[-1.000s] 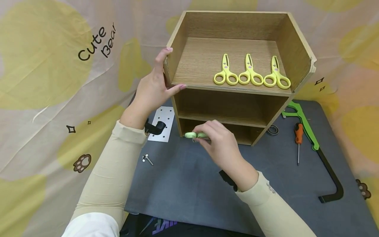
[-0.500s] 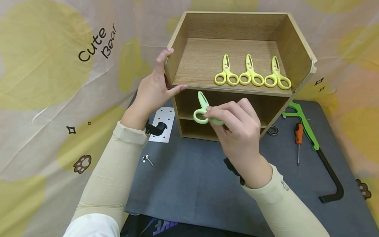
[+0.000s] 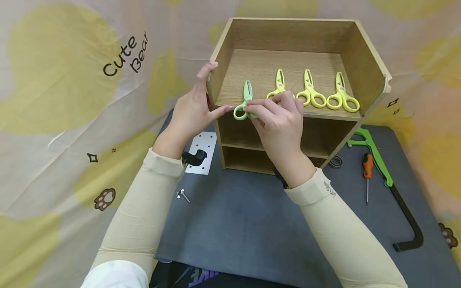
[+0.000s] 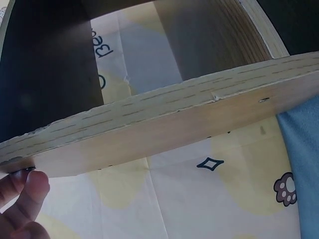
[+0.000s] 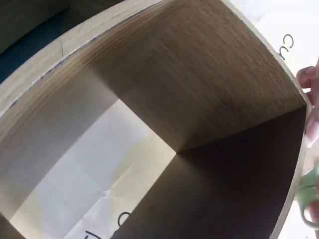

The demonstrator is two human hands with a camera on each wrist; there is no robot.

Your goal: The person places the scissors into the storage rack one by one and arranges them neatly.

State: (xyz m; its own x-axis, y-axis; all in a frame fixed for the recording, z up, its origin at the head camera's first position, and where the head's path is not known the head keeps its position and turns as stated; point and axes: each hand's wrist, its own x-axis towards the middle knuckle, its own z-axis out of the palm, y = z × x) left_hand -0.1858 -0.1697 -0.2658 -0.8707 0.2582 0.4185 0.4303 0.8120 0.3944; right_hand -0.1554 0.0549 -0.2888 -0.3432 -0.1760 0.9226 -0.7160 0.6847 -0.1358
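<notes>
My left hand [image 3: 192, 114] grips the left side of a wooden shelf unit [image 3: 288, 74], thumb at the front edge and a fingertip higher on the side panel. In the left wrist view, fingertips [image 4: 35, 186] meet a panel edge. My right hand [image 3: 281, 128] pinches light green scissors [image 3: 247, 94] near their handles, blades pointing up, at the left end of the top compartment; whether they touch its floor I cannot tell. Part of the green handle shows in the right wrist view. Yellow scissors lie to the right: one pair [image 3: 280, 80] half hidden by my hand, another [image 3: 309, 90], a third [image 3: 342, 94].
A green-handled hacksaw [image 3: 378, 158], an orange screwdriver [image 3: 367, 166] and a dark ring-shaped item [image 3: 336, 161] lie right of the unit on the grey mat [image 3: 245, 224]. At left are a white perforated plate [image 3: 205, 142] and bolts [image 3: 183, 195]. Patterned cloth [image 3: 90, 92] surrounds everything.
My right hand has lifted the green scissors from the lower front of the unit up to the top compartment, their blades turning upward. The left hand keeps its place on the unit.
</notes>
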